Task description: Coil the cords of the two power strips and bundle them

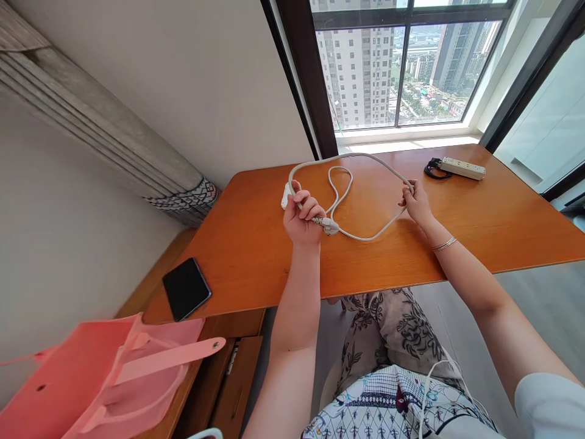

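Note:
My left hand is closed around a white power strip and part of its cable, with the white plug sticking out at my thumb side. The white cable loops out over the orange wooden desk and comes back toward my left hand. My right hand pinches the right side of that loop just above the desktop.
A second white power strip with a coiled black cord lies at the desk's far right. A black phone rests on the lower cabinet at left, beside a pink bag. A window is behind the desk.

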`<state>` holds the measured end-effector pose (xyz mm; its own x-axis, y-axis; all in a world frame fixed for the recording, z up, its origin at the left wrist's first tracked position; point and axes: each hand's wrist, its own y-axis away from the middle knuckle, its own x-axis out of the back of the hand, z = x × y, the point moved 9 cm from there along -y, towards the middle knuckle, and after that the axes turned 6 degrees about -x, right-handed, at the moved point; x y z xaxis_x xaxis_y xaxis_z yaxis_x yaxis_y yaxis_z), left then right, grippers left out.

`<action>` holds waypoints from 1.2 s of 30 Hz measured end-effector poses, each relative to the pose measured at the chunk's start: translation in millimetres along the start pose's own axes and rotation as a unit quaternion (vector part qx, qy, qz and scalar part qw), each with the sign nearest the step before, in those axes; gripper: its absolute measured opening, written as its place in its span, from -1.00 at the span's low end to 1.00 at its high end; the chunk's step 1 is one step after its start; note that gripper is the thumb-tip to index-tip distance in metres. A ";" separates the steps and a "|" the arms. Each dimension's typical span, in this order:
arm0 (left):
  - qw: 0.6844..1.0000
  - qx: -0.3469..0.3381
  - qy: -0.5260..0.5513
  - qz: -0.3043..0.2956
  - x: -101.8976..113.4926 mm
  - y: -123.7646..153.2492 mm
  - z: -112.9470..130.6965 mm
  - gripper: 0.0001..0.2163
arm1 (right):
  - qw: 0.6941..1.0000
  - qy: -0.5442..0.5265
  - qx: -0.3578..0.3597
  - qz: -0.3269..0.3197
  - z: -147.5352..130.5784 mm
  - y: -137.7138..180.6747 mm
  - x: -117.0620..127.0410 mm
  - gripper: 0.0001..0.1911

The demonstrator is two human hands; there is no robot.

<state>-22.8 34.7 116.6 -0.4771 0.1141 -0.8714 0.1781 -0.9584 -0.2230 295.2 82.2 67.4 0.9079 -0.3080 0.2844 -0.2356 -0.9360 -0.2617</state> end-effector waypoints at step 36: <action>0.510 -0.153 -0.784 -0.318 -24.1 32.0 -64.0 -0.47 | 0.891 -0.207 0.033 -0.402 -79.2 91.8 -64.7 -0.44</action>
<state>49.5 18.1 102.5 -0.5807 -0.2028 0.7885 -0.4310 -0.7451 -0.5090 187.4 2.6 98.0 0.8268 0.5608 0.0426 0.5582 -0.8090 -0.1843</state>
